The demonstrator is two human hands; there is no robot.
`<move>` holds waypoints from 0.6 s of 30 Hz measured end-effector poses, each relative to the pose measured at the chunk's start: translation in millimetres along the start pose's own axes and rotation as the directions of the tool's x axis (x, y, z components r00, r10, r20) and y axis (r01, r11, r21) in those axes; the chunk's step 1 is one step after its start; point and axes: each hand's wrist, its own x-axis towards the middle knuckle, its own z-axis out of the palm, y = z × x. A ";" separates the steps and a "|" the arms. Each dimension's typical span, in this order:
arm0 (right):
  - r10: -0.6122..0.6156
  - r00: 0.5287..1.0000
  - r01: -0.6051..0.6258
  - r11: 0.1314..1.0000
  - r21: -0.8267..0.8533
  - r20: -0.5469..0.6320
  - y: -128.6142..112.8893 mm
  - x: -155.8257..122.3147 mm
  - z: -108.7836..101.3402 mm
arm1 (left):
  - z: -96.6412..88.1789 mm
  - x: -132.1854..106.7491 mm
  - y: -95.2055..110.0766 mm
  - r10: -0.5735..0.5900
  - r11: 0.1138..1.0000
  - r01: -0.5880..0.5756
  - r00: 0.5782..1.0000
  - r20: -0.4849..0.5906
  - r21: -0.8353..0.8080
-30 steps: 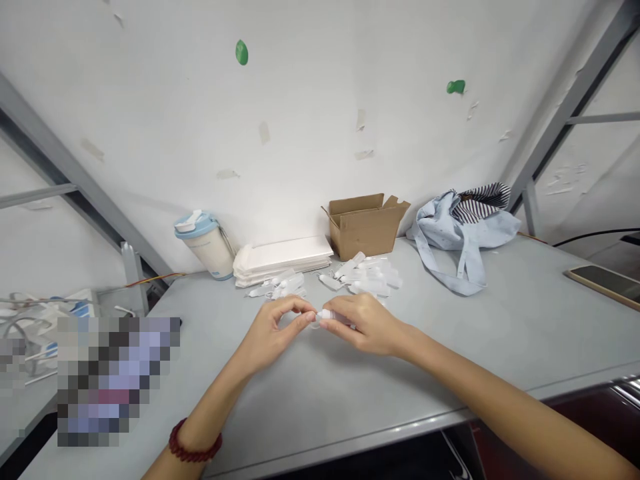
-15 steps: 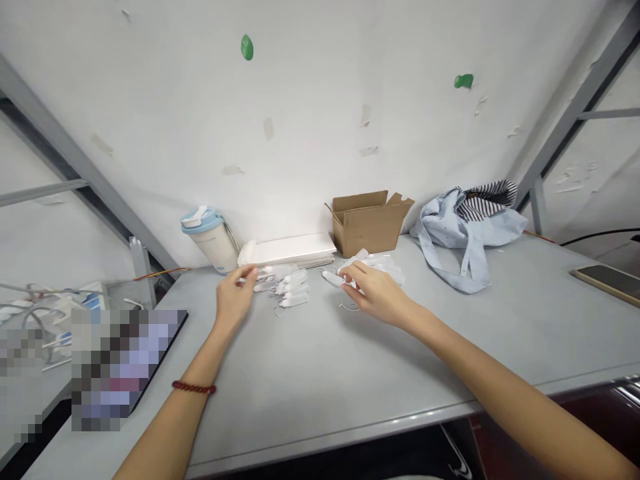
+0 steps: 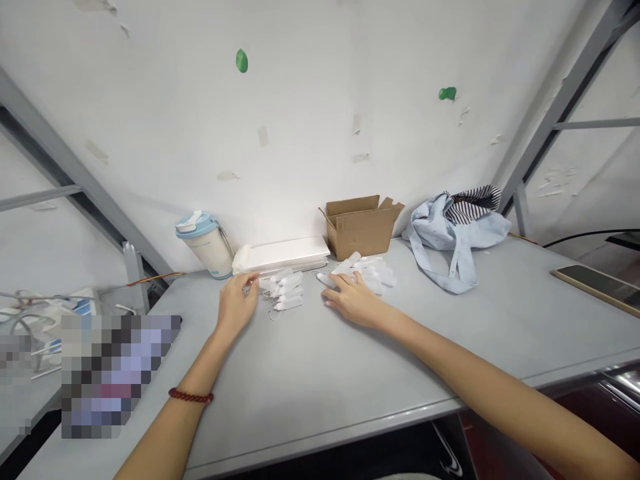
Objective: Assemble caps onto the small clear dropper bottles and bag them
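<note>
My left hand (image 3: 237,305) is at the left end of a small group of white plastic tags (image 3: 289,288) with thin string loops. Its thumb and forefinger curl close together; whatever lies between them is too small to make out. Over the left edge of a second, looser pile of white tags (image 3: 376,275) rests my right hand (image 3: 354,299), its fingers spread and lowered. One white tag (image 3: 323,280) pokes out beyond those fingertips, partly covered by them.
Behind the tags are a stack of flat white boxes or sheets (image 3: 287,252) and an open cardboard box (image 3: 363,233). A blue-lidded cup (image 3: 207,248) stands left. To the right lie a light blue cloth bag (image 3: 440,233) and a phone (image 3: 600,287). A blurred-out screen (image 3: 120,373) lies left.
My right hand has come down to the table; its fingers, earlier pinching a tag, are now spread over it. My left hand has barely moved. The view has shifted slightly.
</note>
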 end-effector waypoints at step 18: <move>0.326 0.867 0.012 0.742 0.670 -0.376 1.5 -8.9 -41.8 | -15.1 -18.1 63.0 0.007 0.946 0.115 0.928 0.374 -0.304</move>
